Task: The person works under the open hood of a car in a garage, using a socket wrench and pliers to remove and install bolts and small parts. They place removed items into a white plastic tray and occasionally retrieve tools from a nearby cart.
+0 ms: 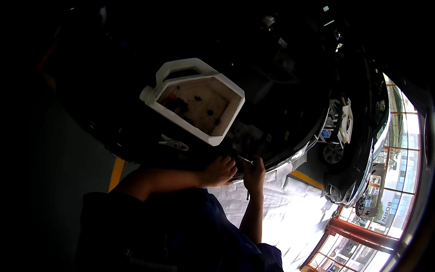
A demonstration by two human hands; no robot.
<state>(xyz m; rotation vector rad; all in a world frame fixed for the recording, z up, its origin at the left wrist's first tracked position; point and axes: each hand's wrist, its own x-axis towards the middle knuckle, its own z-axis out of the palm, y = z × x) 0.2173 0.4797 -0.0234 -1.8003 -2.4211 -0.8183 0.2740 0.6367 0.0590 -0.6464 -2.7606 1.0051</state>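
My left hand (219,171) rests at the front edge of a dark car's engine bay, its fingers curled; whatever they grip, if anything, is hidden. Just to its right, my right hand (254,174) is closed around a slim, shiny metal tool (245,160), whose exact kind is too dark to tell. Beyond both hands sits a white plastic jug (192,124) cut open along one side, handle still on. Small dark parts and a red piece (172,96) lie inside it. A shiny metal hand tool (176,144) lies between the jug and my left forearm.
A pale sheet (272,199) hangs over the car's front, brightly lit. At right stands another dark car, its wheel (333,153) showing, near a rack with a second white jug (346,123). Yellow floor lines (116,174) run beside the car. Deep shadow hides most of the engine bay.
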